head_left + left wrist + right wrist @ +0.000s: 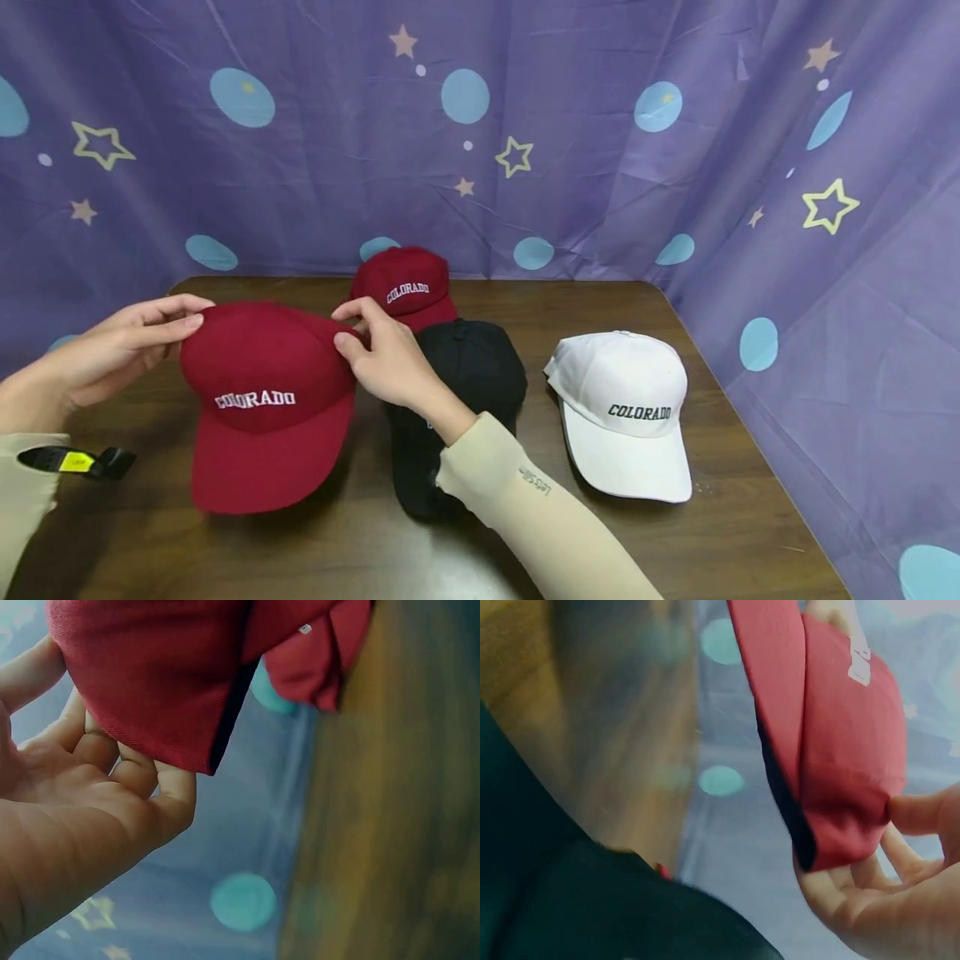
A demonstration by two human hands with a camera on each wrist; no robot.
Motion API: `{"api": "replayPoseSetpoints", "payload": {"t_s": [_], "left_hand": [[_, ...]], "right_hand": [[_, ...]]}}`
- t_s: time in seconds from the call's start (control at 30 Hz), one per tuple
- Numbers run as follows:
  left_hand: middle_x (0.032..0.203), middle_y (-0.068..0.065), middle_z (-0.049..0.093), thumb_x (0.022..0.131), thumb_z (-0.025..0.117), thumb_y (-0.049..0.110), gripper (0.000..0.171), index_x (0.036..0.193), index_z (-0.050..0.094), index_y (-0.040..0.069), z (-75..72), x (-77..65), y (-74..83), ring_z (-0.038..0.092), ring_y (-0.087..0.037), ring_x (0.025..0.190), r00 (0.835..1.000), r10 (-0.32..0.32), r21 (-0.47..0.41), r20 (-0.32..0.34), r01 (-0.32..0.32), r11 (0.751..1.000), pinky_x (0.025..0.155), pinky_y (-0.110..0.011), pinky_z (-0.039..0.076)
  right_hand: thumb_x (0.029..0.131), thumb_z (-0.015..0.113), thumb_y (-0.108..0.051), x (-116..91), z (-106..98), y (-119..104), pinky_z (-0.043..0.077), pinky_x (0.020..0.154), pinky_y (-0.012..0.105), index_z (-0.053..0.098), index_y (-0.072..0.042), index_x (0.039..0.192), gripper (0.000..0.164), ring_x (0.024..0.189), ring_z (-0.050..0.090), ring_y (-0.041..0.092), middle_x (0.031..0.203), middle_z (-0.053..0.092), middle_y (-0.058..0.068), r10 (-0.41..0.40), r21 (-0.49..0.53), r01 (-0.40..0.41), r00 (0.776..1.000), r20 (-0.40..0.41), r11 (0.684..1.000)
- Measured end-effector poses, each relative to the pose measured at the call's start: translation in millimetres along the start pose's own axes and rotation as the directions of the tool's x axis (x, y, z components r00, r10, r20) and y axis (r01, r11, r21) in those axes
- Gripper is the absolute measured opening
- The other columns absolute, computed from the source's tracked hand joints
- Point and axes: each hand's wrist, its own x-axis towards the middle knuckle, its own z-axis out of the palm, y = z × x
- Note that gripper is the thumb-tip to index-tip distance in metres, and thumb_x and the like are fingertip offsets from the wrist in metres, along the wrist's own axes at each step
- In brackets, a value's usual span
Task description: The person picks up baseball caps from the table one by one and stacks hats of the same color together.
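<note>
A red baseball cap (255, 358) with white COLORADO lettering is held up over the left part of the table, brim toward me. My left hand (123, 342) pinches its crown at the left side, thumb outside. On the opposite side my right hand (386, 350) pinches the crown between thumb and fingers. The left wrist view has the fingers of the left hand (97, 772) behind the cap's edge (157, 690). In the right wrist view, the right hand (885, 877) grips the red cap (847, 742) by its lower edge.
Below my right forearm lies a black cap (480, 367), partly covered by it. Behind that sits a second red cap (405, 279). A white cap (630, 392) with dark lettering rests to the right on the wooden table (600, 304). A purple patterned curtain (570, 183) hangs behind.
</note>
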Motion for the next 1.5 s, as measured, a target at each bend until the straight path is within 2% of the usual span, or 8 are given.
{"api": "replayPoseSetpoints", "payload": {"t_s": [0.07, 0.23, 0.4, 0.9, 1.1, 1.27, 1.37, 1.5], "left_hand": [[0.115, -0.005, 0.06, 0.104, 0.033, 0.002, 0.03, 0.133, 0.039, -0.003, -8.4, -0.2, -13.6, 0.06, -0.018, 0.096, 1.0, -0.023, -0.029, 0.009, 0.024, 0.999, 0.078, -0.027, 0.049], [0.115, -0.003, 0.061, 0.104, 0.035, 0.007, 0.031, 0.135, 0.039, 0.001, -24.5, -3.5, -44.1, 0.061, -0.021, 0.097, 0.991, -0.131, 0.016, 0.016, 0.131, 0.991, 0.08, -0.03, 0.048], [0.119, -0.002, 0.06, 0.105, 0.034, 0.008, 0.032, 0.136, 0.04, 0.005, -35.9, -2.1, -69.3, 0.058, -0.02, 0.107, 0.979, -0.177, -0.009, 0.103, 0.179, 0.984, 0.087, -0.028, 0.045], [0.121, -0.002, 0.058, 0.106, 0.036, 0.016, 0.033, 0.136, 0.039, 0.004, -39.0, 3.6, -104.3, 0.057, -0.017, 0.109, 0.969, -0.236, 0.031, 0.068, 0.235, 0.972, 0.086, -0.027, 0.048], [0.122, -0.001, 0.058, 0.106, 0.036, 0.017, 0.033, 0.136, 0.038, 0.004, -41.8, 1.5, -107.0, 0.056, -0.015, 0.11, 0.968, -0.246, 0.04, 0.056, 0.244, 0.969, 0.086, -0.027, 0.048], [0.122, -0.002, 0.058, 0.105, 0.038, 0.015, 0.033, 0.136, 0.037, 0.003, -46.7, -0.3, -103.5, 0.057, -0.018, 0.111, 0.966, -0.252, 0.035, 0.056, 0.25, 0.968, 0.087, -0.028, 0.048], [0.124, 0.001, 0.057, 0.105, 0.039, 0.014, 0.035, 0.137, 0.035, 0.002, -48.9, 0.8, -94.2, 0.056, -0.016, 0.112, 0.973, -0.229, 0.052, 0.036, 0.227, 0.973, 0.088, -0.026, 0.048], [0.126, 0.006, 0.055, 0.104, 0.041, 0.016, 0.039, 0.139, 0.032, 0.001, -45.2, 8.7, -70.3, 0.054, -0.01, 0.113, 0.982, -0.18, 0.065, -0.06, 0.184, 0.981, 0.09, -0.023, 0.046]], "right_hand": [[0.096, 0.056, -0.018, 5.0, 13.9, 3.3, 0.044, 0.07, 0.019, 0.052, -0.021, 0.118, 0.022, 0.08, 0.053, 0.002, 0.095, 0.057, -0.01, 0.037, -0.033, -0.037, 0.999, 0.014, 0.999], [0.095, 0.055, -0.018, 9.7, 42.0, 15.1, 0.042, 0.082, 0.018, 0.054, -0.019, 0.12, 0.025, 0.1, 0.048, 0.001, 0.116, 0.056, -0.008, 0.124, -0.082, -0.118, 0.99, 0.069, 0.99], [0.093, 0.058, -0.017, 7.9, 56.4, 25.5, 0.042, 0.081, 0.018, 0.054, -0.015, 0.124, 0.032, 0.103, 0.047, 0.004, 0.118, 0.056, -0.006, 0.171, -0.108, -0.159, 0.979, 0.111, 0.981], [0.088, 0.065, -0.031, 0.5, 63.9, 31.9, 0.043, 0.086, 0.024, 0.037, -0.013, 0.141, 0.063, 0.111, 0.042, 0.007, 0.126, 0.047, -0.001, 0.291, -0.209, -0.237, 0.912, 0.288, 0.949], [0.089, 0.065, -0.035, -4.6, 53.6, 21.5, 0.042, 0.09, 0.025, 0.032, -0.014, 0.145, 0.069, 0.116, 0.038, 0.006, 0.133, 0.043, -0.002, 0.27, -0.201, -0.214, 0.909, 0.318, 0.956], [0.091, 0.062, -0.034, -7.9, 27.1, 7.8, 0.041, 0.093, 0.025, 0.033, -0.015, 0.145, 0.065, 0.117, 0.042, 0.008, 0.135, 0.044, -0.002, 0.166, -0.121, -0.132, 0.928, 0.335, 0.984], [0.092, 0.061, -0.033, -10.5, 3.3, 1.8, 0.042, 0.093, 0.023, 0.035, -0.014, 0.144, 0.061, 0.115, 0.048, 0.009, 0.135, 0.045, -0.003, 0.095, -0.047, -0.084, 0.942, 0.321, 0.995], [0.093, 0.063, -0.029, -17.3, -33.4, -2.6, 0.044, 0.092, 0.024, 0.038, -0.015, 0.142, 0.057, 0.113, 0.051, 0.01, 0.134, 0.048, -0.003, 0.028, 0.045, -0.042, 0.961, 0.274, 0.998]]}}
